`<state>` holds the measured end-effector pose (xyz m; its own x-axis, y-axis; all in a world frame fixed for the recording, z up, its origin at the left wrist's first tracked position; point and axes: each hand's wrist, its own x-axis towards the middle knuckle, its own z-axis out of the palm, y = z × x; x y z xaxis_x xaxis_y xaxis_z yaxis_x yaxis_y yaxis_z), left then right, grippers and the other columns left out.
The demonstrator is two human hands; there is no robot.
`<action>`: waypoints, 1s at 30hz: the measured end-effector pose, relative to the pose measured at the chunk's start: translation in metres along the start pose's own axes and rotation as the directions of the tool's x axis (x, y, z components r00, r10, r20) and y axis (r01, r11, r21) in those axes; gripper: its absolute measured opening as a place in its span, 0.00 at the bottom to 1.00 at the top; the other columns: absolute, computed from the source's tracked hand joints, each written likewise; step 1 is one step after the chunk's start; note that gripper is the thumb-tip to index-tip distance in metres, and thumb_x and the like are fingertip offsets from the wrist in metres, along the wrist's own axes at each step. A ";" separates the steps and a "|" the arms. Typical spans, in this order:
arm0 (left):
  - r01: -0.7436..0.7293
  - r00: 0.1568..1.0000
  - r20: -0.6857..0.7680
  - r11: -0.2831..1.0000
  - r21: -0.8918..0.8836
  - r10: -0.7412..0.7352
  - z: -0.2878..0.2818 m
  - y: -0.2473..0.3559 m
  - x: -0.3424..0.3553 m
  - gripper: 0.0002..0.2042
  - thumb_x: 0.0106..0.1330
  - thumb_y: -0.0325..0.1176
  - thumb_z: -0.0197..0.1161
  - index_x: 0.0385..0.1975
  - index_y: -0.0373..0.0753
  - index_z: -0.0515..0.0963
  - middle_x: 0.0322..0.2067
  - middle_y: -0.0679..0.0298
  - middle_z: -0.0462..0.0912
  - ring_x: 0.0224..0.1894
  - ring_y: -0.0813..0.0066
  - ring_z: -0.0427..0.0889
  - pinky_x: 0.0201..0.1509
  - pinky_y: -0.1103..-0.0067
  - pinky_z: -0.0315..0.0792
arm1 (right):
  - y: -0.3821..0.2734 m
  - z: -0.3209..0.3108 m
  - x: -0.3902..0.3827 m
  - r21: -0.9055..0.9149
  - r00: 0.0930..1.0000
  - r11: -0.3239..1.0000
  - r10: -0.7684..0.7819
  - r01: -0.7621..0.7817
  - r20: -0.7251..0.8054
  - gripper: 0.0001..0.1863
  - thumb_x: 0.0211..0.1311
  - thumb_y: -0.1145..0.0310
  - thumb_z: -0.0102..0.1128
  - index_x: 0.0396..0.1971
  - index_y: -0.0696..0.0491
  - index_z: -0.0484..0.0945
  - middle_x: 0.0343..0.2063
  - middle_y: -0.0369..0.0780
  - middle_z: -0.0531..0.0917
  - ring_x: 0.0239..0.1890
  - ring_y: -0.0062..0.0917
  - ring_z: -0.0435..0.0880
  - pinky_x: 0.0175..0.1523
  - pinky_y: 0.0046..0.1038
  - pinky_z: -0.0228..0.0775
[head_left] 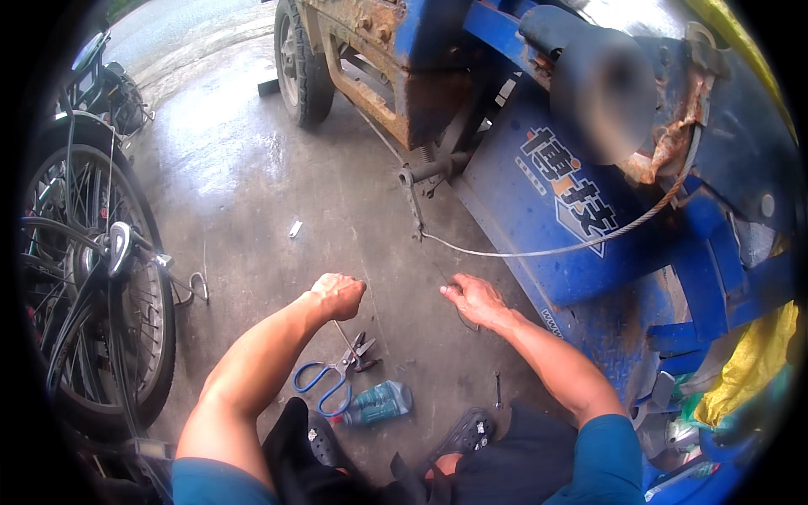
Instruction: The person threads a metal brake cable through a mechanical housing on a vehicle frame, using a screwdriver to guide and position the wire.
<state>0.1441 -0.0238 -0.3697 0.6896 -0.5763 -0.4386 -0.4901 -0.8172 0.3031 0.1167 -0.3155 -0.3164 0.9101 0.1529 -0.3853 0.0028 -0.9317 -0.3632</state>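
My left hand (339, 295) is closed in a fist above the concrete floor; what it grips is hidden, though a thin pale strand (342, 335) shows just below it. To its right, my right hand (474, 300) pinches a thin dark wire (465, 323), part of which hangs in a bend under the fingers. Beyond the right hand, a steel cable (539, 253) curves from the blue machine (539, 202) to a small metal lever (414, 206). On the floor below my hands lie blue-handled scissors (338, 370), dark-jawed pliers (365, 353) and a clear bluish bottle (376, 404).
A bicycle wheel (156, 278) stands along the left. A rusty vehicle frame (370, 93) and tyre (301, 71) are ahead. A small wrench (498, 390) lies by my right shoe (465, 433). Yellow sacking (753, 366) hangs at the right. A white scrap (295, 228) lies on the floor.
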 end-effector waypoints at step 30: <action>0.000 0.999 0.044 1.000 0.014 -0.001 0.000 0.001 0.000 0.13 0.54 0.27 0.52 0.39 0.36 0.78 0.38 0.51 0.83 0.44 0.54 0.82 0.46 0.64 0.75 | -0.049 -0.003 0.036 0.359 0.903 0.885 -0.138 0.297 -0.408 0.23 0.63 0.59 0.55 0.55 0.55 0.69 0.50 0.48 0.77 0.53 0.38 0.77 0.55 0.34 0.68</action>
<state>0.1434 -0.0245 -0.3691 0.6657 -0.5748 -0.4758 -0.4977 -0.8171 0.2908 0.1506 -0.2649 -0.3101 0.9900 0.1324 0.0484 0.1246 -0.6608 -0.7401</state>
